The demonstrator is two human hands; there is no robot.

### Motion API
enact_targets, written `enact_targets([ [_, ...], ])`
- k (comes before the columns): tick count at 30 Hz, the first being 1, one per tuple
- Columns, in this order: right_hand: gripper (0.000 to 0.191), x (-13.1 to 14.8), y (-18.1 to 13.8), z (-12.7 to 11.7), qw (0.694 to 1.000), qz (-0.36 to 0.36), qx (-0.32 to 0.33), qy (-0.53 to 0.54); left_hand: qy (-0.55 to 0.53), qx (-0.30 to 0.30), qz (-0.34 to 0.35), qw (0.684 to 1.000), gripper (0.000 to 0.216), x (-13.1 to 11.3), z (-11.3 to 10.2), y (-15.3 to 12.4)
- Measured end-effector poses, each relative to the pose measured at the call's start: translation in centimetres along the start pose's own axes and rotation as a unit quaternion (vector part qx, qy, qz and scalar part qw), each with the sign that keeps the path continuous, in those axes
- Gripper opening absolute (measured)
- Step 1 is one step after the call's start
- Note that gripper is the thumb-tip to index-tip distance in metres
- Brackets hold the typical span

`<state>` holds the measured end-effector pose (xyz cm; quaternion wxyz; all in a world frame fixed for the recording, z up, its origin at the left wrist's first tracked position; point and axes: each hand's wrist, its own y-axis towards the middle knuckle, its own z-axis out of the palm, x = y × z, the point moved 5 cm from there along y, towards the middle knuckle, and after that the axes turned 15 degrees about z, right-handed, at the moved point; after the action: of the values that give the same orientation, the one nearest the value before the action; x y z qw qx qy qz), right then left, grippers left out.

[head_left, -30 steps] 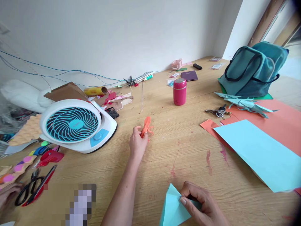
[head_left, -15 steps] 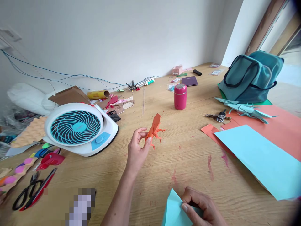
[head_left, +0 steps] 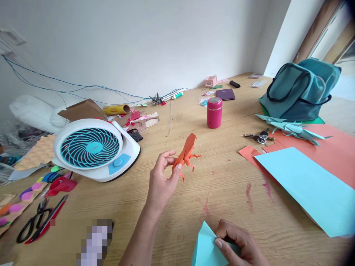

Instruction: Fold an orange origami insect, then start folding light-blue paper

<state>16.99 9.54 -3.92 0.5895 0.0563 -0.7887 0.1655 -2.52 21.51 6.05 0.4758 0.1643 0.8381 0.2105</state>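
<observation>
My left hand [head_left: 161,181] pinches a small orange folded paper figure [head_left: 187,153] by its tail end and holds it tilted above the wooden table [head_left: 222,184]. Thin paper legs stick out from its underside. At the bottom edge my right hand [head_left: 238,245] presses its fingers closed on a folded light blue paper [head_left: 205,247] lying on the table.
A white and blue desk fan [head_left: 94,147] lies to the left, with scissors [head_left: 31,223] and craft scraps beyond it. A pink flask [head_left: 214,112], keys [head_left: 257,137], a teal bag [head_left: 301,90], a blue paper figure [head_left: 291,128] and blue and orange sheets [head_left: 305,181] lie to the right.
My left hand lifted the orange figure off the table and drew it up and to the right. My right hand stayed on the blue paper.
</observation>
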Motion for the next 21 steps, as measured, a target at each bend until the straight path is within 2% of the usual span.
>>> enact_targets([
  [6,0.045,-0.06,-0.29,-0.1,1.0,0.017,0.007,0.006,0.005,-0.008,-0.051,0.999,0.029,-0.61,-0.42,-0.13],
  [12,0.043,-0.14,-0.27,0.07,1.0,0.023,0.019,0.008,0.007,0.009,-0.095,0.995,0.03,-0.62,-0.39,-0.3],
  [21,0.042,-0.21,-0.25,0.07,1.0,0.022,0.02,0.002,0.015,0.026,-0.097,0.995,0.031,-0.74,-0.32,-0.43],
])
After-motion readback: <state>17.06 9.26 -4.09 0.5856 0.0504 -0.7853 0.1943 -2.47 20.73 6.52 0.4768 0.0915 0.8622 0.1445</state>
